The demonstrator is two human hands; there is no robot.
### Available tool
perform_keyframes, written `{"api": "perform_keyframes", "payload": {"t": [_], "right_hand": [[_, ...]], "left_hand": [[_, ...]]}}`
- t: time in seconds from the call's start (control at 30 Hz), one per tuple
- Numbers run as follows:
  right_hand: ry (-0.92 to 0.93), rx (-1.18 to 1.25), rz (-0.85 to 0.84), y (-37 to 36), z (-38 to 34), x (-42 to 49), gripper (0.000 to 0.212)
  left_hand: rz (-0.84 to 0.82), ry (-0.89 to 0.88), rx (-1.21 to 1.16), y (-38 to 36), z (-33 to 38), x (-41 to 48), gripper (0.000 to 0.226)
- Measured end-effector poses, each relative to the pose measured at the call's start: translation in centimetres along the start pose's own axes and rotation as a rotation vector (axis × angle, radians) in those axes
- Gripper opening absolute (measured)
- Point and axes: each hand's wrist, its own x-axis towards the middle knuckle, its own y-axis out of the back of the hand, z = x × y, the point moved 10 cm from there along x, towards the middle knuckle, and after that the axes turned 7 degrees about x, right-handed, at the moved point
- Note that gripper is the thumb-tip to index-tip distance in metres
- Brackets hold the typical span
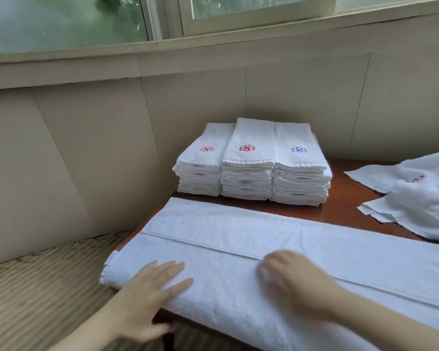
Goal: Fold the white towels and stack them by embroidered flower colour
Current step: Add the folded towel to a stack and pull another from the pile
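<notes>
In your head view, your left hand point(152, 295) lies flat, fingers straight, on the long folded towel point(238, 236) across the bench point(340, 209). Your right hand point(297, 282) is on the same towel (too blurred to tell its grip). Behind stand three folded stacks point(249, 173); loose towels point(421, 193) are cut off at the right.

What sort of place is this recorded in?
Likely a hotel or guest-house room, though a home is possible: three neat stacks of matching flower-embroidered white towels sit on a wooden table, pushed against a padded wall under a window.
</notes>
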Motion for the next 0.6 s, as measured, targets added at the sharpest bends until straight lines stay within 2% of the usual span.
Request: {"api": "perform_keyframes", "payload": {"t": [0.03,0.07,0.13,0.2,0.3,0.4,0.47,0.53,0.6], "right_hand": [[0.084,-0.026,0.017,-0.7,-3.1,-0.5,0.038],[0.152,-0.079,0.069,-1.2,-5.8,-1.2,0.035],[0.295,-0.127,0.178,-1.7,-9.5,-2.5,0.026],[0.325,-0.078,0.209,-0.8,-9.7,-3.0,0.027],[0.1,-0.101,0.056,0.2,-6.2,-2.3,0.05],[-0.078,-0.102,-0.049,-0.2,-2.3,-2.8,0.083],[-0.19,-0.106,-0.047,0.4,0.0,-2.9,0.078],[-0.329,-0.04,-0.028,1.9,3.3,-3.0,0.062],[-0.456,0.192,-0.002,3.8,7.1,-3.1,0.052]], "left_hand": [[0.003,-0.003,0.031,0.1,-0.3,-0.3,0.078],[0.047,0.017,0.043,0.7,-0.7,-0.5,0.075],[0.222,0.096,-0.01,3.0,-1.9,-1.0,0.048],[0.32,0.22,-0.07,4.5,-3.6,-1.4,0.041],[0.289,0.427,-0.088,4.6,-7.1,-1.9,0.043],[0.14,0.751,-0.27,3.4,-13.2,-3.4,0.031],[0.144,0.858,-0.423,3.5,-16.2,-4.0,0.035],[0.184,0.931,-0.585,3.9,-18.6,-3.4,0.037],[0.232,0.972,-0.749,3.6,-20.4,-1.8,0.03]]}}
